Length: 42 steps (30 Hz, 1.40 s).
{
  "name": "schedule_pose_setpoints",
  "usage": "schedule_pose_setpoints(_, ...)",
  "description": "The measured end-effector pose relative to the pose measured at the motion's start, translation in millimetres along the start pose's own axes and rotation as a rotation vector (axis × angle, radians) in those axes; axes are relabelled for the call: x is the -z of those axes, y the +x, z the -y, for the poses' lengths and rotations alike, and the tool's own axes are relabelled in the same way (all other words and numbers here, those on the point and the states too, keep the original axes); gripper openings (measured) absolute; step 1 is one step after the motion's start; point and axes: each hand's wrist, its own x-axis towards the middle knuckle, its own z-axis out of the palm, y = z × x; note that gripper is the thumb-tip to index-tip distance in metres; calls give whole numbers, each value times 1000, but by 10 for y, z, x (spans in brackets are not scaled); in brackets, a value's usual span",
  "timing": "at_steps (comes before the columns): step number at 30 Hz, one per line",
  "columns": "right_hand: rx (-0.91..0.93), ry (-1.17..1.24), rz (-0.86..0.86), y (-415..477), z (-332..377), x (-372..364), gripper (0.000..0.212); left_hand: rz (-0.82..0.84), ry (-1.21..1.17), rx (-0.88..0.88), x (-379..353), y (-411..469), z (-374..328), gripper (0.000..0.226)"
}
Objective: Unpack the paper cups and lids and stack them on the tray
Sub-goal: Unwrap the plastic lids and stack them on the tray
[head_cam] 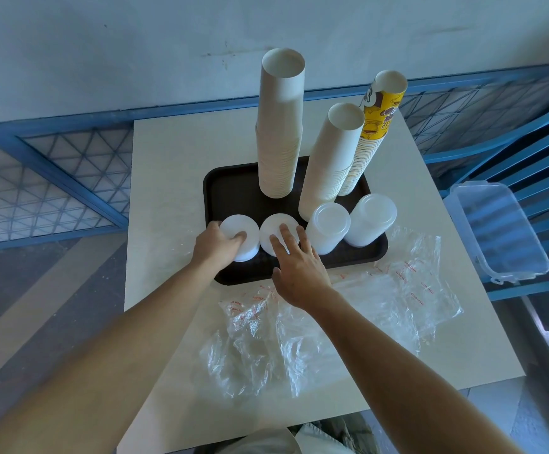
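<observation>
The unpacking looks nearly done, and the step in hand seems to be settling the last lids on the tray [230, 188]. The left hand [216, 245] grasps the left white lid stack [237, 249], with its fingers [241, 237] curled over the top and the thumb round the far side. The right hand [299, 270] is released. Its fingers [285, 232] lie straight and flat on top of the right white lid stack [274, 229], steadying it rather than gripping. The two stacks stand just beside each other on the tray.

Just right of the right fingers stands the near clear lid stack [329, 231], with the far clear lid stack [369, 221] beyond it. Past the fingertips rise the tall white cup stack [281, 126], the shorter white cup stack [332, 158] and the printed cup stack [373, 136].

The next move probably calls for squaring both white stacks upright inside the rim, then letting go gently. A sideways push by the right fingers could nudge the near clear stack into the cups behind it, and such tall stacks would tip easily.

Behind the fingers, under the wrists, empty plastic bags [299, 339] lie crumpled on the counter [168, 178], reaching the tray's near edge. Well off to the right of the fingers sits a clear plastic box [502, 231], off the counter.
</observation>
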Motion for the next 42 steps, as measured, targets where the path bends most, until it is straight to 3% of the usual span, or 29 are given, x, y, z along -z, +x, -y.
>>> schedule_pose_setpoints(16, 5, 11, 31, 22, -8, 41, 70, -38, -248, 93, -3, -14, 61, 68)
schedule_pose_setpoints(30, -38, -50, 2, -23, 91, 22, 74, 39, -232, 241, 24, -3, 32, 66)
schedule_pose_setpoints(42, -17, -37, 30, 0, 50, 45, 72, 36, -163, 216, 62, -152, -72, 74)
